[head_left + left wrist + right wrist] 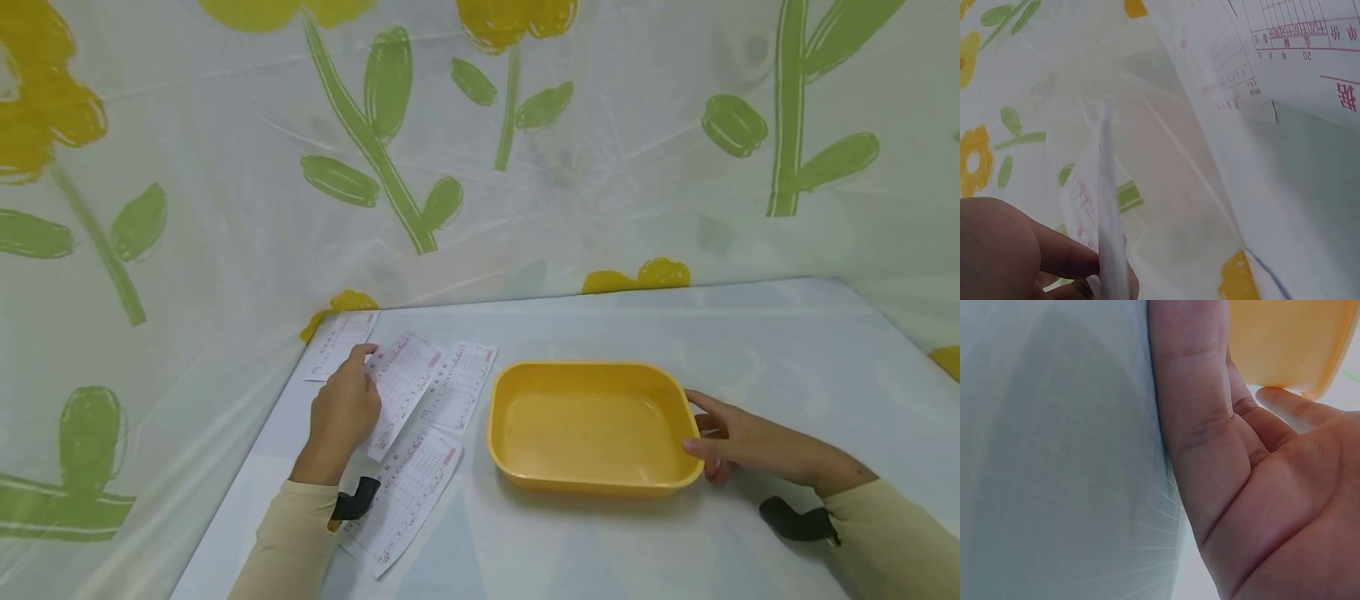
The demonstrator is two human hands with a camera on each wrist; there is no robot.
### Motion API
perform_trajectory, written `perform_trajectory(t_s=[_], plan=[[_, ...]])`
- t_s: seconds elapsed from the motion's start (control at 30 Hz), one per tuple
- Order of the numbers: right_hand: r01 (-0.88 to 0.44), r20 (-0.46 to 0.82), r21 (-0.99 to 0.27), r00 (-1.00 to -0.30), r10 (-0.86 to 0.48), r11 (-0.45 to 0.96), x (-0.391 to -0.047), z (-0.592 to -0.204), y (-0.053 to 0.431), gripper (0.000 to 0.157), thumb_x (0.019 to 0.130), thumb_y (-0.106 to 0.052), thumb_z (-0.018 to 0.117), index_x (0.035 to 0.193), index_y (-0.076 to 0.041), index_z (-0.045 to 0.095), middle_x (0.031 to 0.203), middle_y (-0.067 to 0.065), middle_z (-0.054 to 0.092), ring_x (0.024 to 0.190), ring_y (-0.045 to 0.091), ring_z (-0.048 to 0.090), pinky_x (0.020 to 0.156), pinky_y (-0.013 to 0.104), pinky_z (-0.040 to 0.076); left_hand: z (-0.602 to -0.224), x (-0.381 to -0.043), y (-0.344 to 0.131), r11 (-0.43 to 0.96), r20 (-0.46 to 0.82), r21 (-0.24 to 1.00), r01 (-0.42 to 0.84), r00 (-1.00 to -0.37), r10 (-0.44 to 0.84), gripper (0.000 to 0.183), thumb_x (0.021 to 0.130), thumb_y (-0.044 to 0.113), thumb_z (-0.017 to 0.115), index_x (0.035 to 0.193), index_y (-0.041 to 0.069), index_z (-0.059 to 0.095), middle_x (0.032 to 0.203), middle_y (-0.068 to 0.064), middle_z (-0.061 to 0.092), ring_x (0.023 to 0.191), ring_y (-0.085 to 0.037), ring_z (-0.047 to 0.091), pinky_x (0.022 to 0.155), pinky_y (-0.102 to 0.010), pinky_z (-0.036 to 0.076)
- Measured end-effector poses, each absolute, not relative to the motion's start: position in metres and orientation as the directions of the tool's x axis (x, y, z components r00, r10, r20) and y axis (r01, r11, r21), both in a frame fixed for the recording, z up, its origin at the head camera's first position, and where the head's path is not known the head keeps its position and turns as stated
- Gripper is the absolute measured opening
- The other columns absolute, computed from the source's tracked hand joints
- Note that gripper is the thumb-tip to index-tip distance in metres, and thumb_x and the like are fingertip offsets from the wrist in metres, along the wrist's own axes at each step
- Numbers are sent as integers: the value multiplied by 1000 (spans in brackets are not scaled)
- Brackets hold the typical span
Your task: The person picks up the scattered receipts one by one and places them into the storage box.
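My left hand [347,408] pinches a printed paper slip [403,387] between thumb and fingers. In the left wrist view the held slip [1110,206] appears nearly edge-on. Two more printed slips [461,379] [405,500] lie close by on the table, partly covered by the held one and by the left wrist. At the right end of a shallow yellow plastic tray [592,483], my right hand [742,437] holds the rim, thumb over the edge and fingers along the outer wall. The right wrist view shows a finger [1191,375] low beside the table surface.
Another printed slip [341,346] lies at the table's far left corner. A pale patterned cloth covers the table [772,350]. Behind it and at the sides hangs a white sheet [615,183] with yellow flowers and green leaves.
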State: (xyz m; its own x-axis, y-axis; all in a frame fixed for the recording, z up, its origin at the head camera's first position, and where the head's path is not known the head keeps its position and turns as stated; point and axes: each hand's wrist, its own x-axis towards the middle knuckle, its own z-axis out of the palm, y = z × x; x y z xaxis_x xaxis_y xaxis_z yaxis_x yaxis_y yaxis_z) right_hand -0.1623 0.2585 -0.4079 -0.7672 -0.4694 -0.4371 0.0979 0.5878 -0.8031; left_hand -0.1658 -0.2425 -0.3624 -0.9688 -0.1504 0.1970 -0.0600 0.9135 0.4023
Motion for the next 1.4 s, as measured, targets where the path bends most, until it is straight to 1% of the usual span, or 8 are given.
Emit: perform_trajectory(t_s=[0.13, 0.3, 0.53, 0.77, 1.0, 1.13, 1.23, 1.4], plan=[[82, -423, -809, -769, -479, 582, -163, -407, 258, 88, 100, -35, 57, 160, -7, -1, 140, 36, 45, 84, 25, 63, 73, 34, 57, -362, -164, -239, 904, 217, 426, -30, -967, -134, 43, 103, 7, 40, 146, 7, 44, 129, -24, 63, 49, -20, 50, 43, -28, 36], [103, -435, -814, -762, -481, 572, -162, -409, 257, 88, 100, -36, 58, 160, -6, 0, 141, 36, 45, 85, 25, 63, 74, 34, 57, -363, -160, -235, 899, 232, 438, 11, -967, -102, 42, 104, 8, 39, 145, 6, 44, 124, -24, 65, 51, -19, 49, 43, -29, 37], [96, -428, -811, -769, -475, 577, -162, -411, 258, 88, 100, -36, 58, 160, -7, 1, 140, 35, 46, 84, 25, 63, 73, 34, 57, -363, -160, -228, 903, 264, 428, 44, -961, -78, 39, 103, 9, 42, 142, 6, 47, 127, -21, 65, 64, -22, 57, 48, -29, 40], [92, -425, -815, -766, -483, 571, -162, -412, 260, 88, 100, -35, 57, 160, -6, -1, 140, 36, 46, 83, 25, 63, 73, 34, 58, -364, -158, -221, 899, 306, 428, 91, -951, -50, 38, 104, 9, 42, 141, 7, 48, 122, -20, 67, 63, -22, 58, 48, -28, 40], [97, -427, -814, -768, -478, 572, -162, -411, 260, 88, 100, -35, 58, 160, -7, -1, 140, 35, 46, 83, 25, 63, 73, 34, 58, -365, -157, -216, 897, 333, 424, 124, -943, -27, 37, 104, 11, 43, 141, 7, 49, 124, -17, 67, 69, -22, 60, 53, -27, 44], [92, -421, -821, -765, -487, 564, -163, -411, 260, 88, 100, -33, 58, 160, -7, -2, 140, 36, 46, 83, 25, 64, 73, 35, 58, -365, -155, -213, 899, 338, 417, 133, -941, -18, 37, 104, 10, 44, 140, 7, 49, 123, -17, 67, 69, -22, 61, 53, -27, 44], [89, -419, -820, -766, -487, 565, -164, -410, 260, 88, 100, -33, 58, 160, -7, -2, 140, 35, 46, 82, 25, 63, 73, 35, 58, -364, -155, -212, 900, 353, 412, 144, -936, -12, 36, 103, 9, 45, 139, 7, 50, 122, -17, 68, 70, -22, 62, 53, -28, 46], [106, -439, -810, -761, -477, 577, -164, -410, 259, 89, 100, -35, 57, 160, -8, -3, 139, 33, 48, 84, 25, 62, 74, 34, 57, -363, -153, -210, 900, 369, 403, 165, -929, 5, 36, 102, 7, 47, 138, 7, 52, 126, -17, 67, 75, -23, 64, 58, -30, 50]])
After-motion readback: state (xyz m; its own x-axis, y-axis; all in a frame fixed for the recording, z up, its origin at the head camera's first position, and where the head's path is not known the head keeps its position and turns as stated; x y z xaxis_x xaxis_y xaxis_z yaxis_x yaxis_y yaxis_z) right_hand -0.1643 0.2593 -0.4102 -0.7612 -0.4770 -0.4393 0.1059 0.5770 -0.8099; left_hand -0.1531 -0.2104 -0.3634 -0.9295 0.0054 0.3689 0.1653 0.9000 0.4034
